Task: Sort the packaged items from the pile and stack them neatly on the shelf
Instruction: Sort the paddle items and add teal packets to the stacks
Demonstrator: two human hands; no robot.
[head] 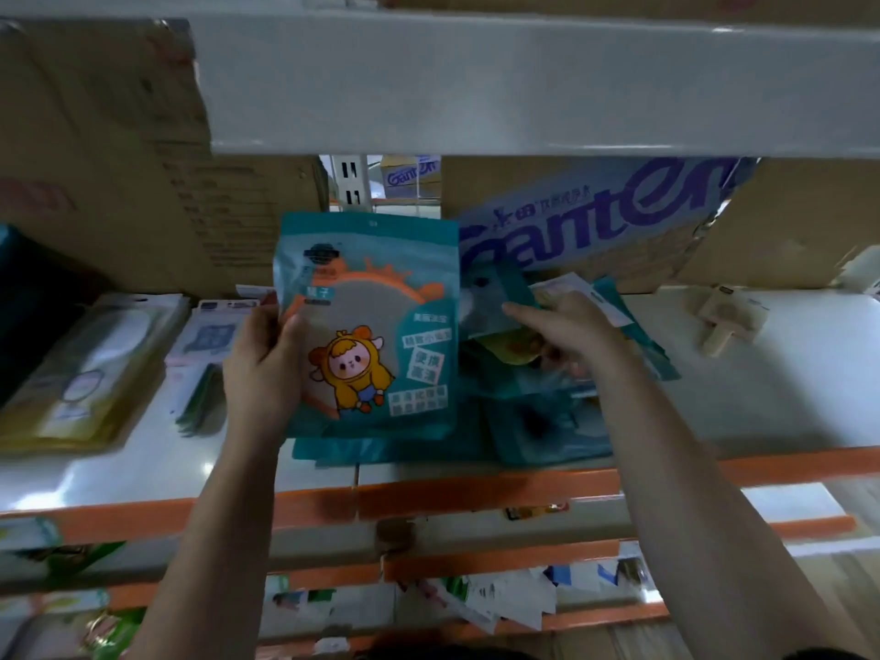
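By the left hand (264,369) a teal cartoon packet (376,326) is gripped upright at its left edge. By the right hand (571,331) a second teal packet (490,297) is pinched atop the pile (547,421) on the white shelf (762,397).

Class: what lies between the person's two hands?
Head view: the teal cartoon pouch, gripped by the left hand, fills the stretch up to the right hand.

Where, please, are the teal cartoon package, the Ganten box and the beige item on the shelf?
teal cartoon package (366,326): head view, on its grey round window.
Ganten box (595,216): head view, on its blue printed panel.
beige item (726,316): head view, on its middle.
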